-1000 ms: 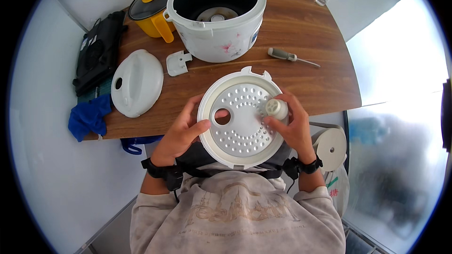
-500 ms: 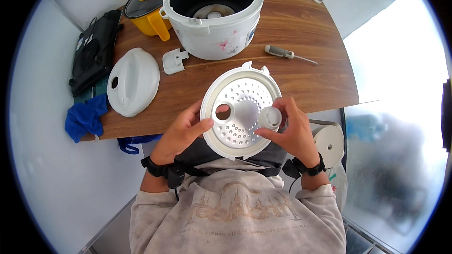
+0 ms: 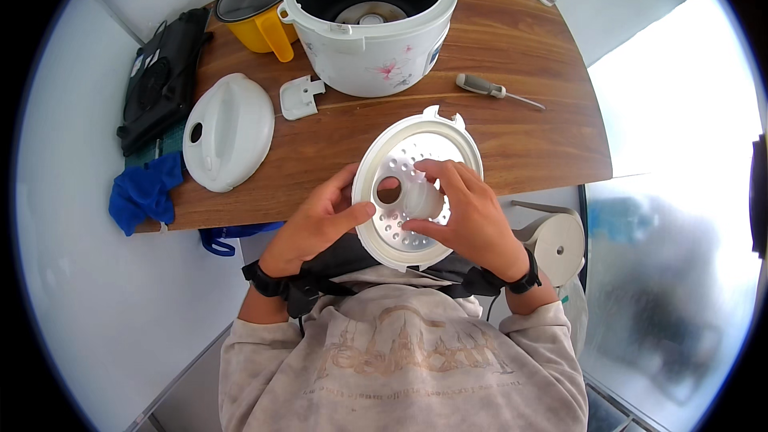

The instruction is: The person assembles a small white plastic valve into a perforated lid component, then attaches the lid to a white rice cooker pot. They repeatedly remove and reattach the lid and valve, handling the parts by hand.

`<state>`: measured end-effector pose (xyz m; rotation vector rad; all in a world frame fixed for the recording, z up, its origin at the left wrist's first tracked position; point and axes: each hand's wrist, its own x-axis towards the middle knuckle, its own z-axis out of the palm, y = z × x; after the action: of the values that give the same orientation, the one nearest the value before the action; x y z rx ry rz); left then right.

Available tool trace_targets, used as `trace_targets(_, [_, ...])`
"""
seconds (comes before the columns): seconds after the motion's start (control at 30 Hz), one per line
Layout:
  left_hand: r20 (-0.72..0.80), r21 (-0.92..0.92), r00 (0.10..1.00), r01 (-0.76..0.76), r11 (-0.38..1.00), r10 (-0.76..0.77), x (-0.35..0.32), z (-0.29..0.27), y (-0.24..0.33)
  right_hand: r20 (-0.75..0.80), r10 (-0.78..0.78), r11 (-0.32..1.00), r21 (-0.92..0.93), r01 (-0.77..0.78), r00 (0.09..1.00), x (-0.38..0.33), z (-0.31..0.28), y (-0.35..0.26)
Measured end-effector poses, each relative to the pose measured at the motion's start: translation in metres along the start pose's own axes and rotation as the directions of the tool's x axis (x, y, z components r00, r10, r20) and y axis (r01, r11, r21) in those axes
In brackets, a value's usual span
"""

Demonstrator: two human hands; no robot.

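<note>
My left hand (image 3: pixel 330 212) grips the left rim of a round inner lid (image 3: pixel 412 254), white at the rim with a dimpled metal plate and a round hole left of its middle. Its thumb lies on top; a fingertip shows through the hole. Between the thumb and fingers of my right hand (image 3: pixel 464 212) is a small whitish translucent cup-shaped part (image 3: pixel 422 198), held over the plate just right of the hole. Whether this part touches the plate I cannot tell. The lid is tilted over my lap at the table's front edge.
A white rice cooker body (image 3: pixel 360 56) stands open at the back, beside a yellow pot (image 3: pixel 260 34) with a glass lid. A white outer cover (image 3: pixel 232 134), a small white plastic piece (image 3: pixel 301 98), a screwdriver (image 3: pixel 488 88), a blue cloth (image 3: pixel 148 196) and a black device (image 3: pixel 160 80) lie on the table (image 3: pixel 536 144).
My right hand has moved left with the cup-shaped part, from the lid's right side to beside the hole. The lid sits slightly further right and is turned a little more on edge.
</note>
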<state>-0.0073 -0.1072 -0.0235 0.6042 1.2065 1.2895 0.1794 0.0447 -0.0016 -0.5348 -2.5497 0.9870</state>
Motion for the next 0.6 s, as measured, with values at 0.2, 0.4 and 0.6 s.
trace_targets(0.2, [-0.001,-0.007,1.0,0.019,1.0,-0.019,-0.001,0.004,0.006,0.007,0.041,0.986,0.16,-0.041,0.999,0.003,-0.007,-0.007])
trace_targets(0.4, [-0.029,0.047,0.997,-0.076,0.996,0.077,-0.005,-0.002,0.004,-0.218,0.077,0.929,0.371,0.009,0.973,-0.004,-0.034,0.017])
trace_targets(0.6, [-0.097,-0.08,0.995,-0.018,0.997,0.01,-0.01,-0.012,0.004,-0.307,0.393,0.653,0.757,-0.028,0.867,-0.007,-0.071,0.063])
